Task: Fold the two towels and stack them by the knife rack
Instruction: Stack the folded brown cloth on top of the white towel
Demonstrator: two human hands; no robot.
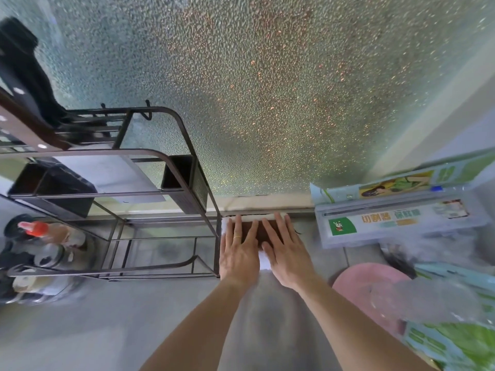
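A folded brown towel [258, 230] lies on top of a folded white towel [265, 261], stacked on the counter just right of the dark metal knife rack [150, 183]. My left hand [238, 250] rests flat on the left half of the stack, fingers spread, a ring on one finger. Beside it, my right hand [284, 250] presses flat on the right half. The hands cover most of both towels; only a brown strip between the fingers and white edges at the back and front show.
Behind the counter stands a frosted glass pane [267, 89]. Boxes of cling film [396, 220] lie at the right, a pink round pad [369, 290] and a green packet [455, 341] nearer me. Bottles and jars [40, 236] stand left of the rack.
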